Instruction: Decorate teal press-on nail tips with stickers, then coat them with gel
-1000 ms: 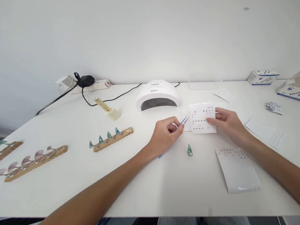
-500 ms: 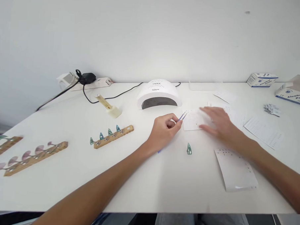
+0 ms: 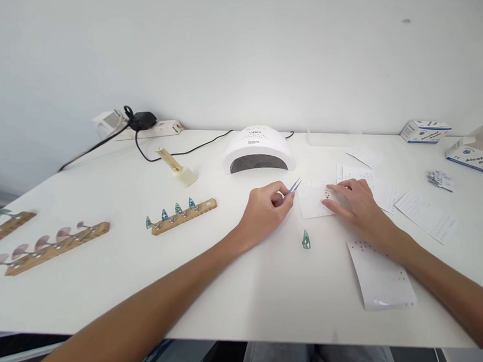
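My left hand (image 3: 266,210) is closed around blue tweezers (image 3: 291,189), whose tips point up and to the right beside a white sticker sheet (image 3: 312,205). My right hand (image 3: 354,204) lies over the right side of that sheet, fingers apart, with thumb and fingertips on it near small dark dots. A green press-on nail (image 3: 306,240) stands on the table below the sheet. Another sticker sheet (image 3: 381,286) with small dark spots lies partly under my right forearm.
A white nail lamp (image 3: 261,150) stands behind the hands. To the left are a nail stand (image 3: 184,217) with several teal nails, another stand (image 3: 58,250) with pinkish ones, and a brush bottle (image 3: 183,176). Alcohol pad boxes (image 3: 425,132) and more sheets (image 3: 426,216) lie to the right.
My right hand has settled down onto the sheet, which has turned slightly and shifted nearer to me. My left hand keeps hold of the tweezers in nearly the same place.
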`<act>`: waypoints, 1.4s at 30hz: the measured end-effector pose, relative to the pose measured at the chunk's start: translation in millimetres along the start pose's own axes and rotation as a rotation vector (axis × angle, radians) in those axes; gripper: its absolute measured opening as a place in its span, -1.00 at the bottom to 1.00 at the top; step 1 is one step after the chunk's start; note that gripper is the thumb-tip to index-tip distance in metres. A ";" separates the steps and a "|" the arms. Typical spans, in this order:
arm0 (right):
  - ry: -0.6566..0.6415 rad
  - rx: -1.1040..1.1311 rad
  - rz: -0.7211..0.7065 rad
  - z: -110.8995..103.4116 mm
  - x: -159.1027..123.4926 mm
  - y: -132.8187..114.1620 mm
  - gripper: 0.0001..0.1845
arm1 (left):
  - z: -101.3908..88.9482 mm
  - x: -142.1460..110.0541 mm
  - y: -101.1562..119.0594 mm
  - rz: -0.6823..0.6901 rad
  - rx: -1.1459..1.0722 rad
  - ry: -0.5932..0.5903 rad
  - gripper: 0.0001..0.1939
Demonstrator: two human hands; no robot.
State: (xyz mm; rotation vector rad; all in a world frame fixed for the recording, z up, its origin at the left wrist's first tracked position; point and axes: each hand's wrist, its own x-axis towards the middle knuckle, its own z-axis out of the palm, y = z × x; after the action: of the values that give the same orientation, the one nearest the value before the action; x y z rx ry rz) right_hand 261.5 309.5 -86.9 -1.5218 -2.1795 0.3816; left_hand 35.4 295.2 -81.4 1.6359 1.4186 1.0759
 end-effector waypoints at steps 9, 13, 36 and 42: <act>-0.198 0.582 0.477 -30.8 -0.2 -20.6 -0.31 | -4.3 0.0 17.2 -0.388 -0.419 -0.169 -0.70; -0.207 1.014 0.680 -42.2 3.8 -28.8 -0.43 | -4.1 1.2 19.9 -0.444 -0.512 -0.215 -0.73; -0.245 1.422 0.842 -37.5 11.4 -18.9 -0.84 | -0.8 2.9 14.2 -0.477 -0.571 -0.208 -0.73; -0.491 1.094 0.542 -23.8 10.3 -20.6 -0.77 | 0.1 2.5 13.7 -0.441 -0.555 -0.245 -0.74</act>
State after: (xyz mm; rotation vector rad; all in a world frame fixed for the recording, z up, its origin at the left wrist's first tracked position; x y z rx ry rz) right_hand 254.0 311.2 -54.7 -1.3365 -1.2776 1.8953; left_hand 41.1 295.7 -68.7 0.9621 1.1139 0.8700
